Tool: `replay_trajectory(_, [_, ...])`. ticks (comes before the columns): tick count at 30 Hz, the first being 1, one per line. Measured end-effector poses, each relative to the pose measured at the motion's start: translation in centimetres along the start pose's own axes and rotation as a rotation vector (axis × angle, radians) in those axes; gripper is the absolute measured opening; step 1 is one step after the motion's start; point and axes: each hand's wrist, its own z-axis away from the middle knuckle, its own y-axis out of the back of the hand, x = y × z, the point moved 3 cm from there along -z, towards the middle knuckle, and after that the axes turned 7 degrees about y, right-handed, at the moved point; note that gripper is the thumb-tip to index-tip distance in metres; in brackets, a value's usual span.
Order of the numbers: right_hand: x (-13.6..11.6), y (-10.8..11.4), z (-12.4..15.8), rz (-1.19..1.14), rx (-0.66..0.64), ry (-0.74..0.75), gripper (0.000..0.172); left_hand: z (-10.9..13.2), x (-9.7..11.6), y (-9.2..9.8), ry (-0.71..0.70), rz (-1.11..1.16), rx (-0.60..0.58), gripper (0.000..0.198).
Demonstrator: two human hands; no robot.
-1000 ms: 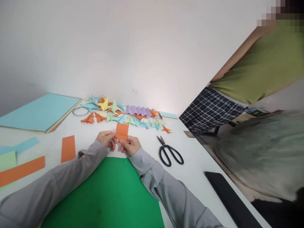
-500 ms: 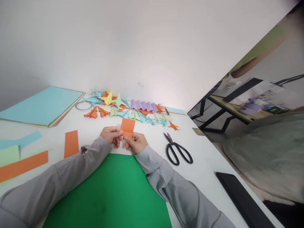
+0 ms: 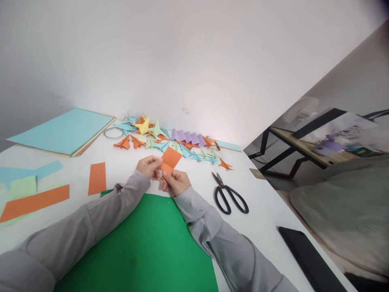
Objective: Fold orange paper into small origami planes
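Note:
An orange sheet of paper point(image 3: 172, 157) with a crease across it is held up between my two hands, turned at a slant. My left hand point(image 3: 149, 166) pinches its left edge. Fingers of my right hand point(image 3: 177, 181) grip the lower corner, the thumb lying on the front face. Below the hands spreads a large green sheet point(image 3: 146, 243). Behind them lies a heap of folded paper shapes, among them a yellow one point(image 3: 142, 127) and a purple pleated strip point(image 3: 188, 138). Black-handled scissors point(image 3: 230, 194) rest with blades parted to the right of my right hand.
An orange rectangle point(image 3: 97, 178) and paper strips point(image 3: 39, 200) lie at left. Behind them are a stack of large coloured sheets point(image 3: 63, 129) and a wire ring point(image 3: 113, 132). A black flat object point(image 3: 310, 257) lies near the right table edge. A wooden-topped bench point(image 3: 298, 142) stands beyond.
The orange paper has turned from upright to slanting, its top leaning right. My view has shifted slightly, and the person's arm at upper right is out of sight.

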Motion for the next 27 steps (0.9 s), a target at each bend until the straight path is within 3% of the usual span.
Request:
replay_trajectory(6, [-0.32, 0.16, -0.02, -0.004, -0.011, -0.004, 0.045, 0.06, -0.26, -0.56, 0.032, 0.152, -0.124, 0.035])
replay_trajectory(9, [-0.60, 0.27, -0.09, -0.024, 0.051, -0.007, 0.045, 0.12, -0.16, -0.48, 0.112, 0.199, -0.111, 0.040])
replay_trajectory(12, [-0.60, 0.18, -0.11, -0.039, 0.016, -0.030, 0.044, 0.14, 0.00, -0.31, 0.135, 0.216, -0.075, 0.040])
replay_trajectory(17, [-0.35, 0.40, -0.01, 0.068, -0.036, -0.015, 0.044, 0.07, -0.10, -0.46, 0.117, 0.146, -0.162, 0.036])
replay_trajectory(22, [-0.53, 0.52, -0.09, 0.051, -0.044, -0.002, 0.049, -0.04, -0.33, -0.25, 0.078, 0.153, -0.106, 0.039])
replay_trajectory(27, [-0.48, 0.30, 0.09, 0.030, -0.017, 0.035, 0.045, 0.03, -0.39, -0.13, 0.034, 0.124, -0.122, 0.027])
